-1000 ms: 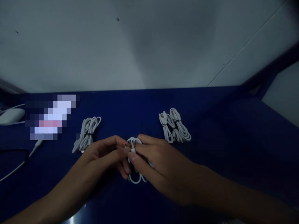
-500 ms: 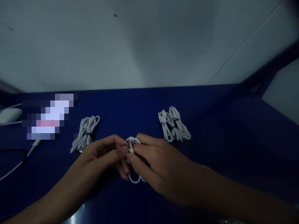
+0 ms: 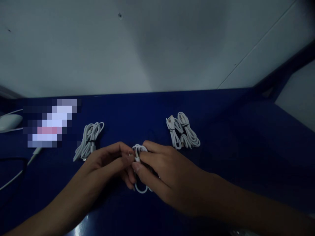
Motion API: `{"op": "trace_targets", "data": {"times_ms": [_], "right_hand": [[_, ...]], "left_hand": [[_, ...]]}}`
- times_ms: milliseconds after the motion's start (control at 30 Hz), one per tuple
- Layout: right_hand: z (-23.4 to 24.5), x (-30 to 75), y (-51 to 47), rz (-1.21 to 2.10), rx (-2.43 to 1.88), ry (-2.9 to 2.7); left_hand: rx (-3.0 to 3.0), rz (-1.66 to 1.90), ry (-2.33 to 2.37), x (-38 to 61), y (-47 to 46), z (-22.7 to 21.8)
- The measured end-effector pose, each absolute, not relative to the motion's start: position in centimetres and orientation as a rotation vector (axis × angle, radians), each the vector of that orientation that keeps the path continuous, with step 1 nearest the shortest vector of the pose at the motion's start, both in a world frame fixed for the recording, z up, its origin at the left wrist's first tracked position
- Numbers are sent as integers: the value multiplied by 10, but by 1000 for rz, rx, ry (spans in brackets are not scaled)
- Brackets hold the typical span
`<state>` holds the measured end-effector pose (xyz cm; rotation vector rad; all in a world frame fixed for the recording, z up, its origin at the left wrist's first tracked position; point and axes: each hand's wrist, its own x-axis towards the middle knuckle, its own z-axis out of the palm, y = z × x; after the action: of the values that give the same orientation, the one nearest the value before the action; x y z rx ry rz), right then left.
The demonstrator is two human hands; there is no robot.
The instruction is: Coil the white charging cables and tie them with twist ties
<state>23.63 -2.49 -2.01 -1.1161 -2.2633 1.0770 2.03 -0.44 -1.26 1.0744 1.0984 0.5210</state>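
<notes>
A coiled white USB cable [image 3: 141, 188] lies between my two hands, over the blue table's near middle. My left hand [image 3: 110, 164] is closed, thumb and index finger pinched together at the cable's plug end; a small bit shows at the fingertips but is too small to make out. From the other side my right hand [image 3: 164, 173] grips the coil, its thumb and fingers around the cable beside the metal plug. Part of the coil is hidden behind the right hand.
Tied white cables [image 3: 183, 131] lie beyond my right hand, and another tied bundle [image 3: 90, 139] beyond my left. A blurred-out bright device [image 3: 54, 121] with a lead and a white mouse-like object [image 3: 11, 122] sit at the left. A pale wall [image 3: 147, 49] borders the blue table [image 3: 133, 108].
The whole view has shifted very slightly. Both hands stay at the cable in nearly the same pose, and the bundles on the table have not moved.
</notes>
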Motion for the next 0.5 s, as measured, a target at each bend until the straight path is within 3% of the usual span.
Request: {"op": "trace_targets", "data": {"times_ms": [500], "right_hand": [[-20, 236, -24, 1092, -1145, -2252]], "left_hand": [[1065, 534, 1113, 23, -4, -12]]}}
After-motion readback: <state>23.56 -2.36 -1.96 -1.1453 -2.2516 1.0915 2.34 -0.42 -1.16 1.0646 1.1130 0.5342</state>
